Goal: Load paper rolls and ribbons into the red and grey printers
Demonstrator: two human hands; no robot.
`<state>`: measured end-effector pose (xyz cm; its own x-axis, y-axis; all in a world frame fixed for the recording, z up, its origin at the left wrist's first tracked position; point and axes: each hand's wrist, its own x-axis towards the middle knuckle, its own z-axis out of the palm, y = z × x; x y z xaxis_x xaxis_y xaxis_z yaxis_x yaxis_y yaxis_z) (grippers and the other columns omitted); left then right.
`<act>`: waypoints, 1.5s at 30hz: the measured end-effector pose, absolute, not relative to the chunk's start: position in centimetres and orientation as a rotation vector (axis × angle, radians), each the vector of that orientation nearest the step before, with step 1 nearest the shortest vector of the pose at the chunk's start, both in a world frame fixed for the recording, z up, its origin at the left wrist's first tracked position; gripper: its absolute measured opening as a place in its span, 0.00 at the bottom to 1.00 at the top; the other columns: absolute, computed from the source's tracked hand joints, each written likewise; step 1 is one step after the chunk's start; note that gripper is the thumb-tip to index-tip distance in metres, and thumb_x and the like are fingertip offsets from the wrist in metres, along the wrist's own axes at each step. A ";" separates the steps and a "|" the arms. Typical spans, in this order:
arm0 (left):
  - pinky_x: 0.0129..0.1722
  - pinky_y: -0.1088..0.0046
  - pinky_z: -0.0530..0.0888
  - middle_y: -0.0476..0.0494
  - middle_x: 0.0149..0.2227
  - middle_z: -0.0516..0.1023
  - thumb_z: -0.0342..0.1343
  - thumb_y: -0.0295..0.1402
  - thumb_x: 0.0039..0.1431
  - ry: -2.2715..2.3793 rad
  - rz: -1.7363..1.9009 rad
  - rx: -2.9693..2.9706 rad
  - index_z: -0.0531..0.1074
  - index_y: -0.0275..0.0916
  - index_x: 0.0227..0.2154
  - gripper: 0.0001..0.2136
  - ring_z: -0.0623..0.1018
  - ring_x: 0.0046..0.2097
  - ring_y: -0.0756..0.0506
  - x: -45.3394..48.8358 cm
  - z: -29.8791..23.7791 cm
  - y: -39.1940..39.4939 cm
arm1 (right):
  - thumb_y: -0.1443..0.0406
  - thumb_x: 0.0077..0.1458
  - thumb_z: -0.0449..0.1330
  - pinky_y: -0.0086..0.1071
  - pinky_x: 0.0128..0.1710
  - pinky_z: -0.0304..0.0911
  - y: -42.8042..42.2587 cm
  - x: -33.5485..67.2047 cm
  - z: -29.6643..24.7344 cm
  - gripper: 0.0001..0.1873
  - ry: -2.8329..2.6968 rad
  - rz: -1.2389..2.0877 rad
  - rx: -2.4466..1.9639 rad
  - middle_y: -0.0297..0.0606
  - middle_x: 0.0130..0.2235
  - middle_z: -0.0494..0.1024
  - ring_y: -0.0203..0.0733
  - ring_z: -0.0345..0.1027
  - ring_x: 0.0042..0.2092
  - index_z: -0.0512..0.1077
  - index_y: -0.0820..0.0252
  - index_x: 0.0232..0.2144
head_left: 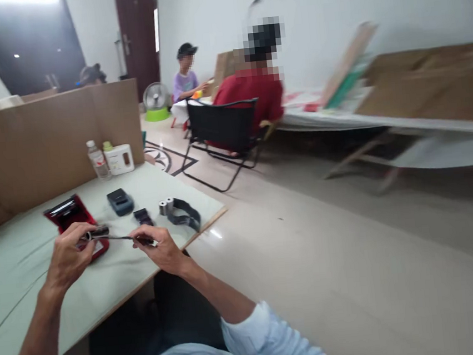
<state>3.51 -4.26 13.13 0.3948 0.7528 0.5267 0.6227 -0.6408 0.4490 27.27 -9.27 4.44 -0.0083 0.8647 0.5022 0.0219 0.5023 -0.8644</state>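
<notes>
My left hand [66, 258] pinches a small dark, shiny roll [99, 231] above the table. From it a thin dark strip [119, 238] runs across to my right hand [157, 245], whose fingers are closed on its other end. A dark piece shows under those fingers, too small to make out. Just behind my left hand stands a red case [70, 213] with its lid raised, partly covered by the hand. Past my right hand lie a small black item [142, 216] and a dark blue-grey box-shaped device [120, 202].
Two small white rolls [166, 206] and a looped black strap [187, 213] lie near the table's right corner. A clear bottle [98, 162] and a white jug [120, 159] stand by the cardboard partition [49, 140]. A person in red sits on a black folding chair [225, 120].
</notes>
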 end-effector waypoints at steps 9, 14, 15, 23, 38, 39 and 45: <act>0.42 0.66 0.84 0.43 0.45 0.86 0.56 0.30 0.56 1.487 1.187 2.346 0.83 0.42 0.40 0.13 0.85 0.47 0.42 -2.4 10.4 -7.0 | 0.81 0.45 0.54 0.38 0.55 0.77 -10.3 20.3 1.5 0.30 -1.818 0.527 -0.626 0.40 0.51 0.85 0.46 0.81 0.54 0.78 0.52 0.46; 0.44 0.66 0.84 0.42 0.46 0.87 0.56 0.29 0.55 1.482 1.276 2.261 0.83 0.41 0.42 0.14 0.85 0.48 0.43 -2.8 9.7 -4.2 | 0.81 0.47 0.54 0.40 0.59 0.76 -8.0 20.1 2.4 0.29 -1.839 0.438 -0.655 0.39 0.52 0.85 0.46 0.80 0.56 0.78 0.52 0.47; 0.46 0.66 0.84 0.42 0.46 0.87 0.56 0.29 0.55 1.483 1.291 2.241 0.83 0.40 0.42 0.15 0.85 0.48 0.43 -2.8 9.5 -3.4 | 0.81 0.48 0.55 0.41 0.59 0.75 -7.3 20.3 2.8 0.29 -1.848 0.423 -0.675 0.39 0.53 0.85 0.47 0.80 0.56 0.79 0.52 0.46; 0.47 0.65 0.80 0.42 0.38 0.86 0.58 0.29 0.50 1.719 1.047 2.195 0.85 0.39 0.41 0.16 0.83 0.42 0.42 -3.3 7.2 1.8 | 0.77 0.56 0.58 0.41 0.57 0.74 -2.6 20.8 5.0 0.20 -1.978 0.344 -0.816 0.40 0.47 0.86 0.49 0.80 0.52 0.80 0.53 0.44; 0.45 0.66 0.79 0.43 0.39 0.87 0.57 0.31 0.50 1.691 0.790 2.162 0.85 0.38 0.43 0.19 0.83 0.40 0.41 -3.9 7.4 3.2 | 0.76 0.61 0.60 0.35 0.49 0.71 0.0 19.7 4.9 0.14 -2.110 0.208 -0.898 0.41 0.44 0.86 0.46 0.79 0.47 0.81 0.56 0.43; 0.46 0.65 0.79 0.42 0.41 0.87 0.57 0.33 0.52 1.668 0.800 2.182 0.85 0.38 0.44 0.18 0.83 0.41 0.41 -4.1 7.3 3.0 | 0.76 0.61 0.60 0.35 0.49 0.71 0.0 19.7 4.8 0.14 -2.113 0.206 -0.899 0.41 0.44 0.86 0.46 0.79 0.47 0.81 0.56 0.43; 0.58 0.59 0.76 0.39 0.46 0.87 0.55 0.36 0.61 1.499 0.802 2.393 0.85 0.40 0.42 0.15 0.82 0.50 0.38 -4.9 7.0 2.1 | 0.76 0.60 0.60 0.35 0.49 0.70 0.4 19.3 4.7 0.15 -2.127 0.215 -0.915 0.40 0.45 0.86 0.46 0.79 0.47 0.81 0.55 0.43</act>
